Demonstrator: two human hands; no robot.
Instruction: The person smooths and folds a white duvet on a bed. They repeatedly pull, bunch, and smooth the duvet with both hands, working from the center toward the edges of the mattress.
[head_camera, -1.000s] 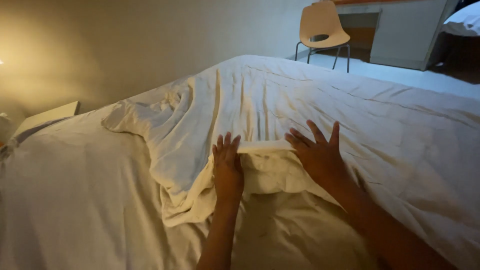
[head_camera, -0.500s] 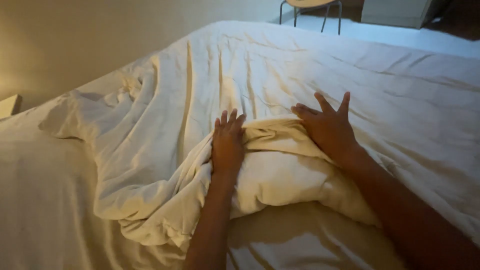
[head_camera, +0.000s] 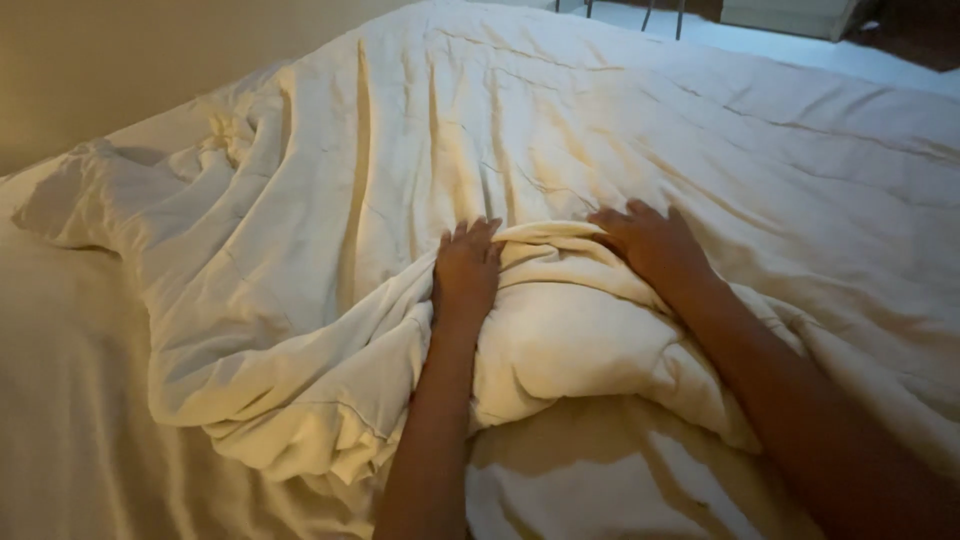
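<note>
A cream duvet (head_camera: 620, 130) covers most of the bed, its near edge bunched into a thick folded roll (head_camera: 570, 330) in front of me. My left hand (head_camera: 465, 272) lies palm down on the left end of that roll, fingers together and pointing away. My right hand (head_camera: 652, 243) rests on the roll's far right side, fingers curled over the fold and pressing into the fabric. Both forearms reach in from the bottom of the head view. Whether either hand pinches the cloth is hidden under the palms.
A bare cream bed sheet (head_camera: 70, 400) shows at the left and bottom. A plain wall (head_camera: 120, 60) runs behind the bed at the upper left. Chair legs (head_camera: 650, 10) and pale floor (head_camera: 800, 50) appear at the top edge.
The duvet edge has been pushed away from me and rolled up thicker under both hands. My right fingers, spread before, have curled onto the fold. The view has tilted down.
</note>
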